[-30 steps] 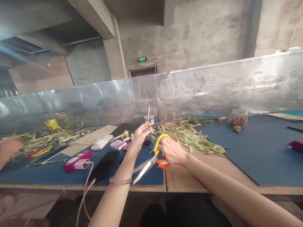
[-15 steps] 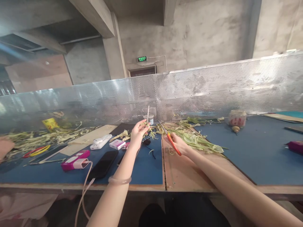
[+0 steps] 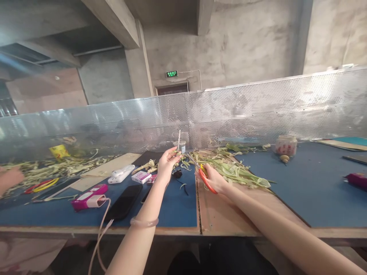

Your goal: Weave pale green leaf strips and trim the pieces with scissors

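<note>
Cup (image 3: 183, 148) just beyond left hand (image 3: 167, 162)'s sprig (image 3: 178, 153); leaves (image 3: 243, 173) beside right hand (image 3: 215, 179)'s scissors (image 3: 207, 182).

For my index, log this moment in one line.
left hand: holds plant piece; right hand: holds scissors, blades toward left hand; nearby: leafy stalks, black phone

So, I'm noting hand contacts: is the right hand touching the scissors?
Touching. The head view shows the right hand gripping the scissors by their orange and yellow handles.
</note>
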`<state>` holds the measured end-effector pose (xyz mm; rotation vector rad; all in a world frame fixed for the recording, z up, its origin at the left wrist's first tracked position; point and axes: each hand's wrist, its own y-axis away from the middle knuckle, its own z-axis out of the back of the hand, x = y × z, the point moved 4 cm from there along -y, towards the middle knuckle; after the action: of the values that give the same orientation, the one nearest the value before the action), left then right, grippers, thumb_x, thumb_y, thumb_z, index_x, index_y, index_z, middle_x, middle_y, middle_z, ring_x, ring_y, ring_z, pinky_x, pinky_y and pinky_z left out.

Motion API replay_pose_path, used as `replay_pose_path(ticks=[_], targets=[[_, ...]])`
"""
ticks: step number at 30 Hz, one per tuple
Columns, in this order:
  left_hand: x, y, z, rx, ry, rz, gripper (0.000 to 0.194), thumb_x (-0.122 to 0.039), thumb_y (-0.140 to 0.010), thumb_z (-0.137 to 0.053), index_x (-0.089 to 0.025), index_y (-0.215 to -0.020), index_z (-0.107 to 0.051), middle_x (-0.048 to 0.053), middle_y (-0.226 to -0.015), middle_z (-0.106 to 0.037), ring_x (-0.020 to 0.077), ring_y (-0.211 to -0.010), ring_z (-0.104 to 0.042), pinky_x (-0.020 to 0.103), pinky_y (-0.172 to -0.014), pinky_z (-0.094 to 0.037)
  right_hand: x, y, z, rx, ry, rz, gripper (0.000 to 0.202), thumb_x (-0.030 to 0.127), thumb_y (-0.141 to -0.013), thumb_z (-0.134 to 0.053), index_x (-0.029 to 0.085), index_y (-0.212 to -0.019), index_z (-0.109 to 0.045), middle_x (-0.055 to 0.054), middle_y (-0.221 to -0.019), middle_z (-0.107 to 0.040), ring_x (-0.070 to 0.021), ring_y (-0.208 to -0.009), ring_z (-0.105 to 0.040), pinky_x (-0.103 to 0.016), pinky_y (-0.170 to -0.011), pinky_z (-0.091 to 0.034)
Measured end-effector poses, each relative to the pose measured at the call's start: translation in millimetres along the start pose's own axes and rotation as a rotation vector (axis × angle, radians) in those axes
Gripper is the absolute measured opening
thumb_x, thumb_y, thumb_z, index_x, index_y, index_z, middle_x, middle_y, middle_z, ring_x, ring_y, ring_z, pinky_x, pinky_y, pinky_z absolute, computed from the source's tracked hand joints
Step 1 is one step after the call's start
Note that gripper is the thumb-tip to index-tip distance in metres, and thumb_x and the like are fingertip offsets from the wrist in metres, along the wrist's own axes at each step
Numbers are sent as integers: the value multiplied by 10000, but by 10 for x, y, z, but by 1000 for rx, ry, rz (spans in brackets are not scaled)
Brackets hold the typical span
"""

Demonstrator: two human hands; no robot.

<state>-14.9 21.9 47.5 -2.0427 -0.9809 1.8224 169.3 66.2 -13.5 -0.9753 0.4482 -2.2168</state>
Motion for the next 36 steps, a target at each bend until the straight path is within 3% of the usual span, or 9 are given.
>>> replay_pose_path(ticks=[11, 36], targets=[[4, 6, -19, 31, -7, 3, 464, -235, -596, -697, -161, -1036, -571, 62, -893, -634, 138, -762, -601, 237, -636, -450, 29, 38, -22, -4, 51, -12, 288, 484, -752, -461, 221, -842, -385, -19, -816, -567, -161, -688, -532, -235, -563, -325], [120, -60, 31, 114, -39, 22, 474, -224, -593, -703, -180, -1047, -575, 66, -938, -622, 129, -730, -593, 226, -613, -456, 24, 16, -3, 5, 53, -40, 274, 461, -732, -472, 223, -745, -337, 15, -691, -520, -134, -591, -483, -229, -532, -310]])
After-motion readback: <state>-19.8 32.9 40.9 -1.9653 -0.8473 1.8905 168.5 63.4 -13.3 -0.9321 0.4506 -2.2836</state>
